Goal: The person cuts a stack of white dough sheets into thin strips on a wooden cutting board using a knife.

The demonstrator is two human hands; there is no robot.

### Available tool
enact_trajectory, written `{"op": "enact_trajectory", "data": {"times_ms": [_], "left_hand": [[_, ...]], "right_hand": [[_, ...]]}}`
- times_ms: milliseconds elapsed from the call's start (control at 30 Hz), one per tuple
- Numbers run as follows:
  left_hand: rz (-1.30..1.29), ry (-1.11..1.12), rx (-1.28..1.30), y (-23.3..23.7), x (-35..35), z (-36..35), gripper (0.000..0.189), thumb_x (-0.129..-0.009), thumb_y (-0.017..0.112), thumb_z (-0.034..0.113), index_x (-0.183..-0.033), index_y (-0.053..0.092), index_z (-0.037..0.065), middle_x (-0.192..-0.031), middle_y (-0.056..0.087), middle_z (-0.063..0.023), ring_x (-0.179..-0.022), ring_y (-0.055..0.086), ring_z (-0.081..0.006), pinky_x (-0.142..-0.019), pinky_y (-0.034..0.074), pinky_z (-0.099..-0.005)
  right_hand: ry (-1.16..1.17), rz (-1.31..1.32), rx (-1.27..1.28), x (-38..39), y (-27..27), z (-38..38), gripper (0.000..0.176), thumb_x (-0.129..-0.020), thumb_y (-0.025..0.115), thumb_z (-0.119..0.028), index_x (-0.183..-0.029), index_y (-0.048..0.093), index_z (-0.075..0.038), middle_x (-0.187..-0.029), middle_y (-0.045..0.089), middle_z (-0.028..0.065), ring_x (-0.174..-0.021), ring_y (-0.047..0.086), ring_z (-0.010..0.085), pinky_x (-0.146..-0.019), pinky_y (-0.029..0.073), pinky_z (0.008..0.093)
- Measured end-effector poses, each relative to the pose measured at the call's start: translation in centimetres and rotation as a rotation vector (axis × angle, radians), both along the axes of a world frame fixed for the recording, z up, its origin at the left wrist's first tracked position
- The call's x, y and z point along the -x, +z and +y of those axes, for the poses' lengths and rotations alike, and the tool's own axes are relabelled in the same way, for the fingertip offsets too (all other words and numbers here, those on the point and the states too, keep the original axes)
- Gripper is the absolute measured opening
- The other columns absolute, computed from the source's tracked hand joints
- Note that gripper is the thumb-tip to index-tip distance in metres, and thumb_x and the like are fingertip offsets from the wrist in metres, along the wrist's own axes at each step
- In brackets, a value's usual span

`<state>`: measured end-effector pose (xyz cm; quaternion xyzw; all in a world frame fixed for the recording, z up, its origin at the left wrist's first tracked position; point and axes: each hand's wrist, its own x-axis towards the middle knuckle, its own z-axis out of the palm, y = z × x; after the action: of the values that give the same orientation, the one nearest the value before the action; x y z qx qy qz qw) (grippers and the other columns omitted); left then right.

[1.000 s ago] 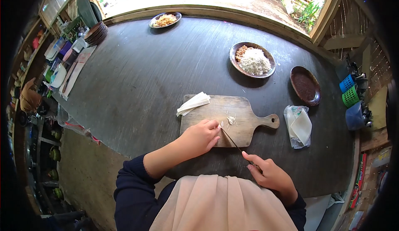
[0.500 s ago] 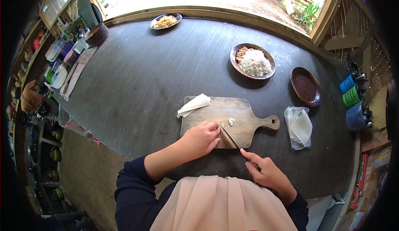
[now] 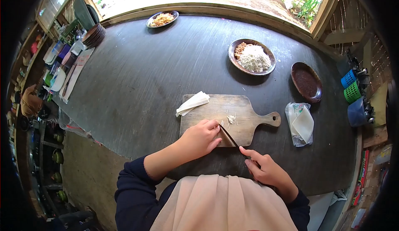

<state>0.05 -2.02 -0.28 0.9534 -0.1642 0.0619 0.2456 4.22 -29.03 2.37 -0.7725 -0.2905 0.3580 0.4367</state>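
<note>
Probably for control, right hand (image 3: 268,170) grips knife (image 3: 231,137) against left hand (image 3: 198,138), curled on cutting board (image 3: 237,103), its contents hidden.

I've got both hands in view near centre frame, left higher than right, a gap between them. Left arm: upper part low, left of centre, dark sleeve pushed up; bare left forearm (image 3: 163,162) angles up and right. Left hand (image 3: 198,138) has its back up, fingers curled and bunched toward frame right, thumb lower and a bit apart from them; palm side hidden from me. Right arm: mostly out of sight at lower right, dark sleeve down near the right wrist (image 3: 286,186). Right hand (image 3: 266,169) points to upper left, closed in a grip, index finger reaching out front, thumb tucked below it, other fingers mostly hidden. Torso (image 3: 216,202) fills bottom centre, pale cloth over it.
</note>
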Motion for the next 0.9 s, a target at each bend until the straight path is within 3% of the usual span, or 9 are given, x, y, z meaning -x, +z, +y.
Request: {"op": "enact_trajectory", "data": {"times_ms": [67,133,333,467,533,900], "left_hand": [[-0.029,-0.004,-0.002,-0.1,0.0,-0.1,0.032,-0.089,0.065,0.022,-0.106,0.065,-0.005,-0.111,0.059,-0.0128,-0.100,0.059,-0.0289,-0.088,0.051,-0.0363],[-0.014,0.013,-0.002,0.1,0.1,-0.1,0.033,-0.090,0.066,0.024,-0.107,0.065,-0.004,-0.112,0.059,-0.0125,-0.101,0.060,-0.0285,-0.087,0.051,-0.0361],[0.017,0.028,-0.010,0.3,0.2,-0.2,0.034,-0.090,0.066,0.026,-0.109,0.065,-0.003,-0.113,0.059,-0.0125,-0.103,0.060,-0.0283,-0.086,0.052,-0.0362],[0.019,0.025,-0.009,0.4,0.2,-0.2,0.035,-0.090,0.066,0.026,-0.110,0.065,-0.003,-0.114,0.060,-0.0128,-0.104,0.060,-0.0284,-0.087,0.052,-0.0362],[0.026,0.034,-0.008,0.4,0.3,-0.2,0.036,-0.090,0.066,0.026,-0.111,0.065,-0.003,-0.115,0.060,-0.0132,-0.105,0.060,-0.0286,-0.088,0.051,-0.0363],[0.032,0.036,0.021,0.2,0.2,-0.1,0.035,-0.090,0.066,0.026,-0.108,0.065,-0.004,-0.114,0.060,-0.0133,-0.105,0.060,-0.0294,-0.089,0.051,-0.0365]], "right_hand": [[0.007,-0.030,-0.003,0.0,0.0,-0.2,0.044,-0.096,0.052,-0.003,-0.140,0.049,-0.006,-0.059,0.056,0.0035,-0.048,0.049,0.0097,-0.051,0.043,0.0273],[0.036,-0.063,0.047,-0.1,0.9,-0.3,0.042,-0.096,0.053,-0.008,-0.138,0.051,-0.008,-0.058,0.055,0.0157,-0.046,0.052,0.0224,-0.053,0.044,0.0351],[0.068,-0.109,0.061,0.0,2.1,-0.9,0.042,-0.096,0.054,-0.008,-0.137,0.051,-0.007,-0.058,0.056,0.0164,-0.046,0.054,0.0256,-0.053,0.044,0.0360],[0.052,-0.083,0.068,-0.1,1.6,-0.8,0.042,-0.096,0.054,-0.008,-0.138,0.051,-0.007,-0.058,0.055,0.0159,-0.046,0.053,0.0248,-0.053,0.044,0.0354],[0.032,-0.064,0.017,-0.1,0.4,-0.8,0.045,-0.095,0.053,-0.004,-0.140,0.050,-0.007,-0.059,0.057,0.0059,-0.047,0.052,0.0124,-0.052,0.045,0.0282],[0.056,-0.152,-0.005,0.0,-0.1,-0.4,0.045,-0.096,0.053,-0.004,-0.140,0.050,-0.007,-0.061,0.058,0.0060,-0.050,0.053,0.0117,-0.053,0.046,0.0280]]}}
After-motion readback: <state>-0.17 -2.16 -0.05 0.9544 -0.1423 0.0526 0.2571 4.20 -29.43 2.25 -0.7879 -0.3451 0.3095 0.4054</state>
